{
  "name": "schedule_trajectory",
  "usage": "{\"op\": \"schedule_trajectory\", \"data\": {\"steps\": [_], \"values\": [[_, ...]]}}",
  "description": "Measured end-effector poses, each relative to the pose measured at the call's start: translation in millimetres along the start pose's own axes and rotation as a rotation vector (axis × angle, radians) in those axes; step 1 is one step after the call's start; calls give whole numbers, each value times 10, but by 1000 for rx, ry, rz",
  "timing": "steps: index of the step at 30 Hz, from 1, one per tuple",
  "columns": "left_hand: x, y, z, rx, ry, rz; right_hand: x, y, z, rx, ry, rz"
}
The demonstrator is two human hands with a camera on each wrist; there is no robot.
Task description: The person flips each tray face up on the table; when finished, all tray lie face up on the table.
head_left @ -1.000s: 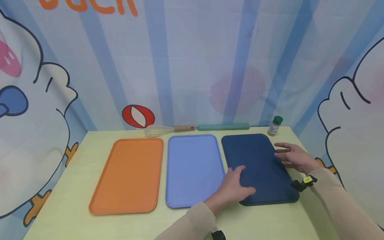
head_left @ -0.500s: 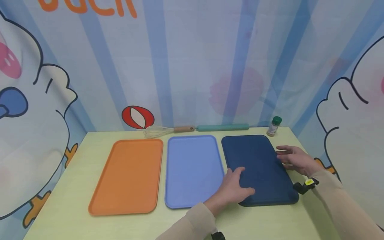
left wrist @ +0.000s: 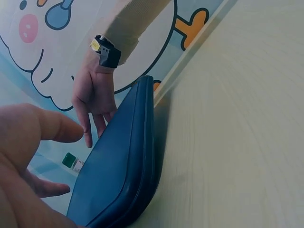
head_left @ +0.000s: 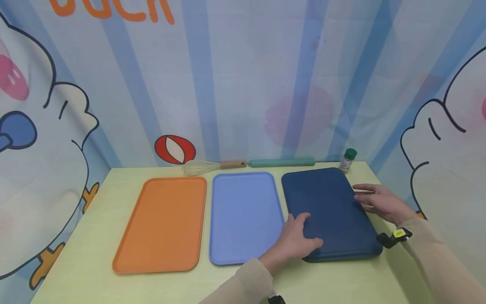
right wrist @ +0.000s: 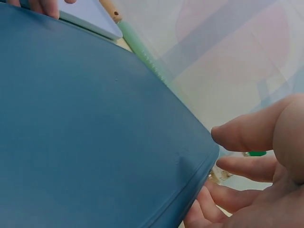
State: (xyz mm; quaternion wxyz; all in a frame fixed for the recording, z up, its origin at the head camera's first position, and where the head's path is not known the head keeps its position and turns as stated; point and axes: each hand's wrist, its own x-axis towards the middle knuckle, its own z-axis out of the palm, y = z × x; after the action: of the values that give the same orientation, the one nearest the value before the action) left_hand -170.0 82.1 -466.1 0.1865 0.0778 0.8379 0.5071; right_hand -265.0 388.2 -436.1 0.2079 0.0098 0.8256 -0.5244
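A navy tray (head_left: pixel 330 211) lies at the right of the table, its right side raised slightly. At its right edge my right hand (head_left: pixel 385 202) grips the rim; in the right wrist view the thumb (right wrist: pixel 247 135) is at the corner and the lower fingers reach under the edge. My left hand (head_left: pixel 296 240) rests at the tray's left edge, thumb and forefinger spread over its surface. Its lower fingers are partly hidden. In the left wrist view the tray (left wrist: pixel 114 156) appears tilted and thick-edged; whether it is a stack I cannot tell.
To the left lie a light blue tray (head_left: pixel 244 217) and an orange tray (head_left: pixel 163 223). Along the back edge are a whisk (head_left: pixel 212 166) and a green rod-like tool (head_left: pixel 282 162). A small green-capped jar (head_left: pixel 347 160) stands behind the navy tray's right corner.
The navy tray's right side has risen a little and shifted right with my right hand. My left hand has stayed in place.
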Motion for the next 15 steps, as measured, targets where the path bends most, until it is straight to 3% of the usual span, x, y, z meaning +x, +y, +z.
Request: {"op": "schedule_trajectory", "data": {"steps": [8, 15], "values": [[-19, 9, 15, -23, 5, -16, -81, -29, -23, -68, -35, -97], [-31, 44, 20, -27, 16, -27, -142, -61, -72, -76, -80, -123]]}}
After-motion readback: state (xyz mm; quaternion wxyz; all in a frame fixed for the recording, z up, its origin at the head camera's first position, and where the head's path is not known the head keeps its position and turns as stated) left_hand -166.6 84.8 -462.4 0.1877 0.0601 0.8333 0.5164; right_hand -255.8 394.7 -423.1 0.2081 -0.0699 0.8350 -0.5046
